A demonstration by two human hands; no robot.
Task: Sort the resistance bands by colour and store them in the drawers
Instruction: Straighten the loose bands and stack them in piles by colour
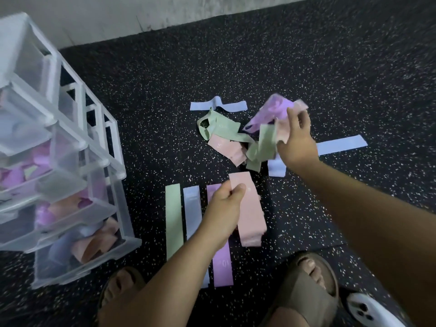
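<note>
Pink band (250,213), pinched by left hand (226,204), runs lengthwise beside it; right hand (298,140) clutches tangled bands (274,114) beyond.

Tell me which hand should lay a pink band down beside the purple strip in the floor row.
Left. The left hand pinches a pink band right beside the purple strip; the right hand grips a tangled bunch farther away.
</note>
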